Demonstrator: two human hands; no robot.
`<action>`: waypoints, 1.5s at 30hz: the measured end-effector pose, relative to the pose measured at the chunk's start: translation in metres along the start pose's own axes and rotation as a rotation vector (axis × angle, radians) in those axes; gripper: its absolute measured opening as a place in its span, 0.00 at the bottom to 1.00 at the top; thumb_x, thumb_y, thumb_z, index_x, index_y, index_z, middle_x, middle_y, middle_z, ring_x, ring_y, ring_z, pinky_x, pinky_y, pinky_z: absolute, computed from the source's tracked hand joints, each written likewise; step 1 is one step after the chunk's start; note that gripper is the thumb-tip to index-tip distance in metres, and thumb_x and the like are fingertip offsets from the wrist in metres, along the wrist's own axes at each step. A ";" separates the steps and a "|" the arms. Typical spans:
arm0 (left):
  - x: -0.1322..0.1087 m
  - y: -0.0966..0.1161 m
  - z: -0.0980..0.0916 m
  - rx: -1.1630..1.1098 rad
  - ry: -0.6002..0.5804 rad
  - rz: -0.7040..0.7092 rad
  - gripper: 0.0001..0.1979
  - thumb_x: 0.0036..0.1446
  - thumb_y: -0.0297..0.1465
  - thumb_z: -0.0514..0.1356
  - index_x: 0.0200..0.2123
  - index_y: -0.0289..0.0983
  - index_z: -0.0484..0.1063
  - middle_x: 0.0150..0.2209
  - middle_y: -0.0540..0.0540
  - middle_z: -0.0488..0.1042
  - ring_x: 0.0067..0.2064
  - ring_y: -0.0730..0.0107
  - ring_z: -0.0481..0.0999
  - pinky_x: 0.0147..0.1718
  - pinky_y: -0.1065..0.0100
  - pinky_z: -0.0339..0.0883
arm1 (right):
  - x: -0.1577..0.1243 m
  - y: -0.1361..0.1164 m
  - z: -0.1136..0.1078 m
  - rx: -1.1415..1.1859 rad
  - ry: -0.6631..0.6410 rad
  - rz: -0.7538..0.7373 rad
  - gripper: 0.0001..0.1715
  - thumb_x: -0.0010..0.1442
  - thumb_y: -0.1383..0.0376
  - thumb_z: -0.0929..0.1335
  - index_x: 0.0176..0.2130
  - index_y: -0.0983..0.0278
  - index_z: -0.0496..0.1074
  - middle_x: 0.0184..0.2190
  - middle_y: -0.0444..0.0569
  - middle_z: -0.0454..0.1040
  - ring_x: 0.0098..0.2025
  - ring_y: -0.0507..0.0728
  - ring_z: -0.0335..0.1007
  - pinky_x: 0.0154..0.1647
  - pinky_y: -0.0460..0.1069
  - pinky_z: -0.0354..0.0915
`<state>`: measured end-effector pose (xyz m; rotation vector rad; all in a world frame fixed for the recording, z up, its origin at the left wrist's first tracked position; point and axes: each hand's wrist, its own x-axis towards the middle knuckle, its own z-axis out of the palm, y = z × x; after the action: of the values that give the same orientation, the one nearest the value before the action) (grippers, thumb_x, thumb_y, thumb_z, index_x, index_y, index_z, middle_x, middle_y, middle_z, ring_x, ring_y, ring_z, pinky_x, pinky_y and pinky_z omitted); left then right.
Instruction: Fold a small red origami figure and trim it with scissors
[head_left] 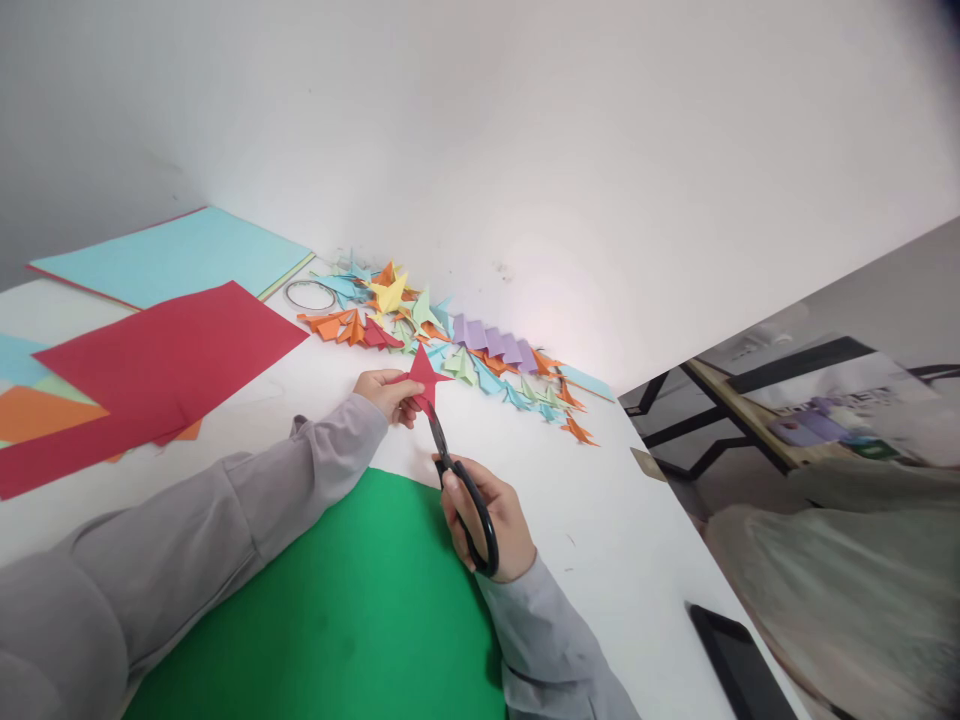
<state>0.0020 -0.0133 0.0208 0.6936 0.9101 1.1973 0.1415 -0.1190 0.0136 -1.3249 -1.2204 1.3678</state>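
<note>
My left hand (390,395) pinches a red paper star (424,376) with pointed arms, held above the white table. In my right hand (495,515) is a pair of black-handled scissors (480,520), its fingers through and around the loops. The blades point up and away from me and meet the star's lower point; whether they are cutting into it I cannot tell. Beneath my forearms lies a large green sheet (337,600). Just beyond the star runs a pile of folded paper shapes (487,345) in orange, yellow, purple, blue, green and red.
Red sheets (180,350) and an orange piece (45,415) lie at the left, with light blue sheets (172,250) behind. A roll of tape (310,295) sits by the wall. A black phone (739,660) is near the right table edge. Beyond it is a light green cloth (840,570).
</note>
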 end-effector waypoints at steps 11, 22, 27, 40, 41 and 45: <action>0.000 -0.001 0.001 0.011 0.002 0.005 0.08 0.37 0.22 0.61 0.12 0.33 0.66 0.09 0.49 0.66 0.10 0.74 0.62 0.09 0.72 0.55 | -0.005 -0.009 0.001 -0.031 -0.004 0.015 0.33 0.48 0.49 0.69 0.46 0.69 0.68 0.12 0.36 0.61 0.06 0.44 0.50 0.02 0.40 0.46; -0.001 0.000 0.001 0.001 -0.003 0.005 0.08 0.36 0.23 0.61 0.11 0.32 0.66 0.08 0.49 0.66 0.09 0.74 0.62 0.08 0.72 0.55 | -0.001 -0.003 -0.001 -0.074 -0.009 -0.021 0.35 0.48 0.47 0.68 0.46 0.70 0.69 0.10 0.36 0.60 0.05 0.45 0.49 0.03 0.42 0.45; -0.002 0.003 0.002 0.013 0.001 -0.038 0.07 0.38 0.22 0.61 0.13 0.32 0.67 0.09 0.48 0.66 0.10 0.73 0.63 0.10 0.72 0.60 | 0.001 0.000 -0.002 -0.086 -0.002 -0.029 0.35 0.48 0.47 0.68 0.46 0.71 0.69 0.10 0.36 0.59 0.06 0.45 0.49 0.04 0.42 0.45; -0.003 0.005 0.002 0.009 0.027 -0.072 0.07 0.41 0.20 0.61 0.15 0.30 0.68 0.10 0.47 0.67 0.13 0.71 0.67 0.13 0.69 0.65 | 0.001 0.003 -0.003 -0.105 -0.015 -0.065 0.34 0.48 0.47 0.68 0.44 0.71 0.69 0.09 0.35 0.58 0.05 0.44 0.48 0.03 0.41 0.43; -0.004 0.006 0.002 0.005 0.028 -0.074 0.07 0.41 0.20 0.61 0.16 0.30 0.68 0.10 0.47 0.68 0.13 0.71 0.67 0.13 0.69 0.65 | 0.001 0.004 -0.003 -0.102 -0.014 -0.063 0.33 0.48 0.47 0.69 0.44 0.71 0.69 0.09 0.34 0.58 0.05 0.44 0.48 0.03 0.41 0.43; -0.005 0.005 0.002 0.001 0.013 -0.071 0.05 0.41 0.20 0.61 0.17 0.29 0.70 0.13 0.45 0.71 0.15 0.71 0.69 0.14 0.70 0.65 | 0.001 0.000 -0.003 -0.034 -0.054 0.007 0.35 0.48 0.48 0.69 0.46 0.70 0.66 0.10 0.34 0.59 0.05 0.46 0.51 0.02 0.41 0.45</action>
<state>0.0006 -0.0164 0.0273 0.6502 0.9383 1.1399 0.1447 -0.1180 0.0131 -1.3251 -1.2812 1.4012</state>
